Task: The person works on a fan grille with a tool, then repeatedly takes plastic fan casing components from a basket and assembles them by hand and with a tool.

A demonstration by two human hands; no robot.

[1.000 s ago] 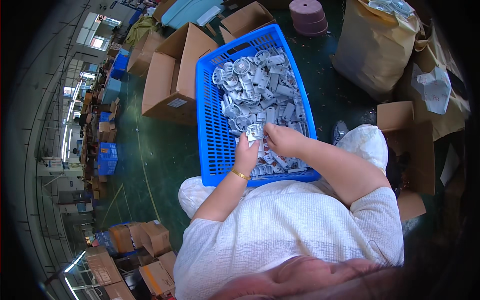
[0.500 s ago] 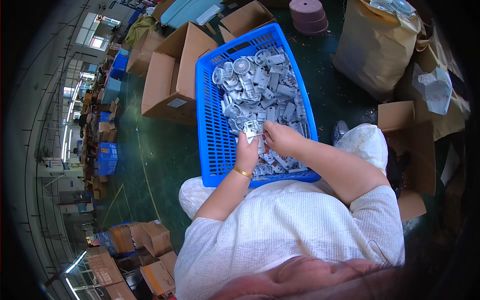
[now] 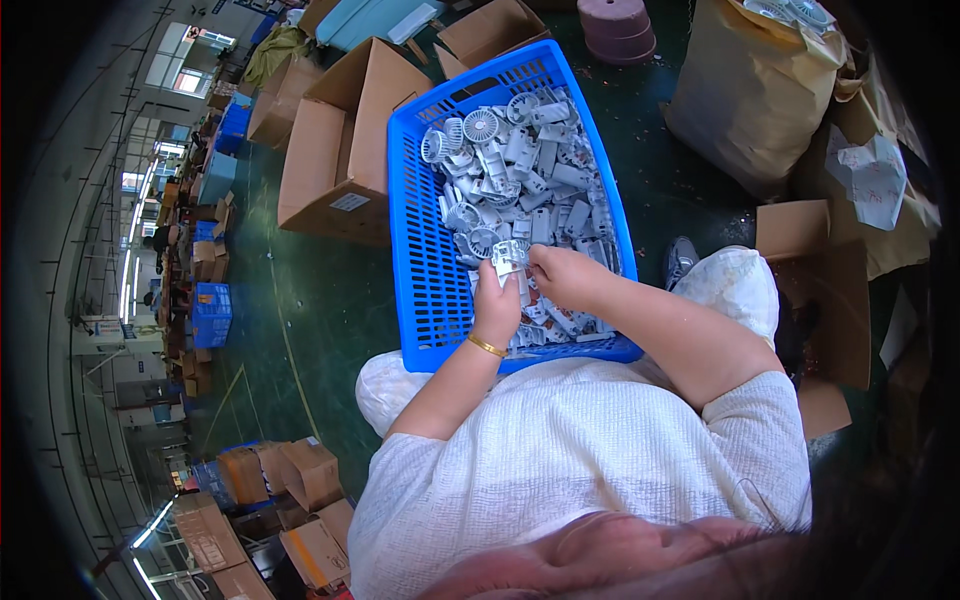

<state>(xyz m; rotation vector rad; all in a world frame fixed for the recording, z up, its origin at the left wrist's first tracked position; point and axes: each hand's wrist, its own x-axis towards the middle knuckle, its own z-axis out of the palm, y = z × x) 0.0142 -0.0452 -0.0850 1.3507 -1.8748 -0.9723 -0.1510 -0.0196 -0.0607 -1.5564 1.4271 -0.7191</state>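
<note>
Over the near half of a blue plastic basket point(image 3: 412, 300), my left hand point(image 3: 495, 305) grips a white plastic housing part point(image 3: 509, 257) between thumb and fingers. Cutouts show on the part's upper face. My right hand point(image 3: 560, 275) is closed at the part's right edge, its fingertips pinched there; whether they hold a smaller piece is too small to tell. Below both hands lies a heap of white and grey plastic parts point(image 3: 520, 185), among them round fan grilles point(image 3: 481, 125) and oblong casings.
An open cardboard box point(image 3: 330, 165) stands against the basket's left side. To the right are a large tan sack point(image 3: 755, 100) and another open carton point(image 3: 835, 300). A stacked reddish stool point(image 3: 615, 30) sits beyond the basket. My knees flank its near end.
The view has shifted slightly. Both hands keep their hold at the white housing part, which has tilted a little; nothing has visibly been let go.
</note>
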